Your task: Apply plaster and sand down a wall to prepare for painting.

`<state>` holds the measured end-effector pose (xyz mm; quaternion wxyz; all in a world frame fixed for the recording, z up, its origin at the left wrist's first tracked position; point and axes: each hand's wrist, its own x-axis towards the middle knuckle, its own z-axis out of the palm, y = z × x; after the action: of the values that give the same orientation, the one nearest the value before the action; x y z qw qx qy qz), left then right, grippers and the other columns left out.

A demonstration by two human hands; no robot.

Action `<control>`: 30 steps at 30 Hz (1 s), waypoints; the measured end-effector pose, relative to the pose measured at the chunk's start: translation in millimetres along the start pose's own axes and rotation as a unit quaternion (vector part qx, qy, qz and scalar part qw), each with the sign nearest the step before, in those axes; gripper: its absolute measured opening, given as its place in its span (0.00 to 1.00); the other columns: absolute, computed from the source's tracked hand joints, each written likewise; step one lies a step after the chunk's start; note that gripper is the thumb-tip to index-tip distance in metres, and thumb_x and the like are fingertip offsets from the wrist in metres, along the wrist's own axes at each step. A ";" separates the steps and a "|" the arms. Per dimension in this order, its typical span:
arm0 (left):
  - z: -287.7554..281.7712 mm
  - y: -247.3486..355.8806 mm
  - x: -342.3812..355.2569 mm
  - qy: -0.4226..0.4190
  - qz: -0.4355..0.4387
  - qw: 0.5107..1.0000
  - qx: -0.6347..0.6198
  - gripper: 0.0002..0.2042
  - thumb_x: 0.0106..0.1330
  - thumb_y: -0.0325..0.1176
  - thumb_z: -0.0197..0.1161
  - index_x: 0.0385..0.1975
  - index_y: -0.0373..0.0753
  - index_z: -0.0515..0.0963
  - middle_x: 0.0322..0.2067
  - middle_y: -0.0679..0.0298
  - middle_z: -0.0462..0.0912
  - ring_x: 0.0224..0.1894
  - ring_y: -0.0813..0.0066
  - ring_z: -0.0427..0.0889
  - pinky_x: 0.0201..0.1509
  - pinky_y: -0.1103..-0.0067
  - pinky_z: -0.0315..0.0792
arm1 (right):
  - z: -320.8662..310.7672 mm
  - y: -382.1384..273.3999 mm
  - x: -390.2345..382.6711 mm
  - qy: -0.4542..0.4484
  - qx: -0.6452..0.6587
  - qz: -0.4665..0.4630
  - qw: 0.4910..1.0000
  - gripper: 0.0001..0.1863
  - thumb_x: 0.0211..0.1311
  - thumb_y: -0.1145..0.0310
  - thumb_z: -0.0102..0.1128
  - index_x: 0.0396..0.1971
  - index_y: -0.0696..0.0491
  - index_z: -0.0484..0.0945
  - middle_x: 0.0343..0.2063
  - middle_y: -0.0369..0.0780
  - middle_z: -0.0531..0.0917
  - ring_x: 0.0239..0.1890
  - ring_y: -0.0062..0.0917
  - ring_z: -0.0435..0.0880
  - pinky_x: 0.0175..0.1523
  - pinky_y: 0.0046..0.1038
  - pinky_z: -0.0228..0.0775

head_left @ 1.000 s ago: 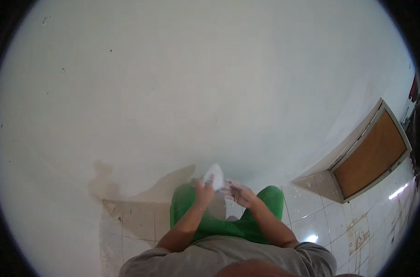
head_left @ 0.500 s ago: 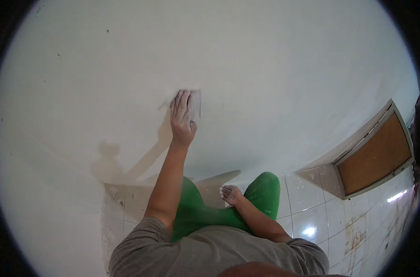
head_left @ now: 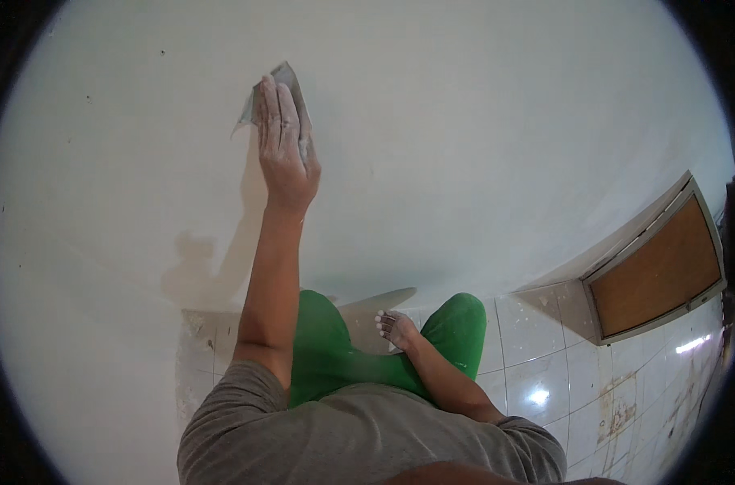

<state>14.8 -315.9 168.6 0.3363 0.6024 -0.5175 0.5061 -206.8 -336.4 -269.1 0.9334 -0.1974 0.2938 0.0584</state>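
Raised up the pale wall (head_left: 464,162), my left hand (head_left: 287,166) presses a thin grey sheet of sandpaper (head_left: 295,93) flat under its straight fingers. The sheet's corners stick out past the fingertips and to both sides, and its left corner lifts off the wall. White dust coats the fingers. My right hand (head_left: 397,330) hangs low between my knees, beside the right one, with dusty fingers apart and nothing visible in it. Green trousers (head_left: 460,331) cover my bent legs.
At the right stands a brown door panel (head_left: 658,271) in a grey frame. Glossy white floor tiles (head_left: 537,339) meet the wall below, with brown stains (head_left: 622,404) farther right. Small dark specks mark the wall at the upper left.
My left hand has slid up and a little left along the wall with the sandpaper, and the arm is straighter. The sheet's corners show more. My right hand has hardly moved.
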 end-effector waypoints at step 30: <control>3.4 58.0 -196.0 -0.204 -0.153 0.967 0.024 0.22 0.67 0.27 0.49 0.61 0.28 0.67 0.67 0.42 0.58 0.67 0.35 0.57 0.71 0.49 0.48 | -9.1 -4.2 -14.2 0.075 0.121 -0.065 0.988 0.30 0.60 0.35 0.44 0.16 0.49 0.64 0.29 0.43 0.75 0.34 0.37 0.72 0.42 0.37 0.62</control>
<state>-30.8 -277.4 -26.9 0.2823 0.7728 -0.4645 0.3275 -222.3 -343.7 -266.5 0.9276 -0.1053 0.3543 -0.0535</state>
